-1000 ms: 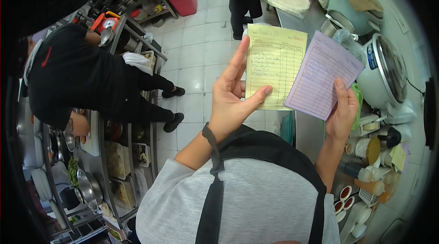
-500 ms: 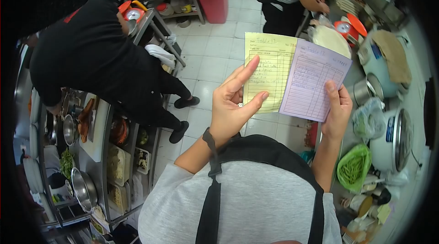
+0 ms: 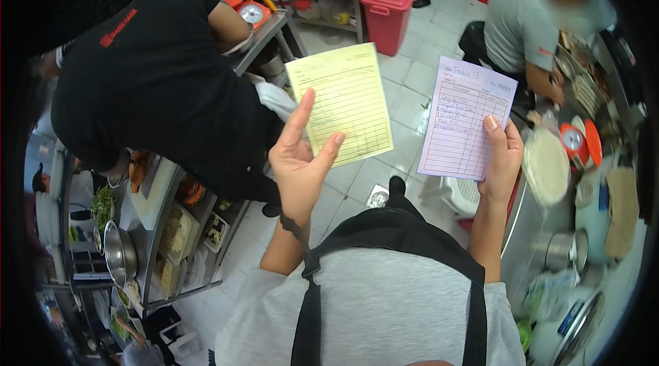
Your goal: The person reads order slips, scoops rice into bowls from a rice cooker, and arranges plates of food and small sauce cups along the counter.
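My left hand (image 3: 305, 146) grips a yellow order slip (image 3: 353, 108), with the thumb and a finger lying over its front. The slip is tilted, and its handwriting is faint. In my right hand (image 3: 502, 156) is a purple order slip (image 3: 456, 136), pinched at its right edge with the thumb on the front. Handwriting on the purple slip reads "Table 12" at the top, with several written lines below it. Both slips are held up in front of me, with a gap between them.
A person in a black shirt (image 3: 151, 91) bends over the left counter. Another in a grey shirt (image 3: 522, 19) works at the right counter, near an orange scale (image 3: 575, 143). A red lidded bin (image 3: 388, 16) stands ahead on the tiled floor (image 3: 405, 101). A steel bowl (image 3: 120, 256) sits at left.
The yellow slip has moved left, away from the purple one, which it touched or overlapped before. My view has turned left, and one foot now shows on the floor.
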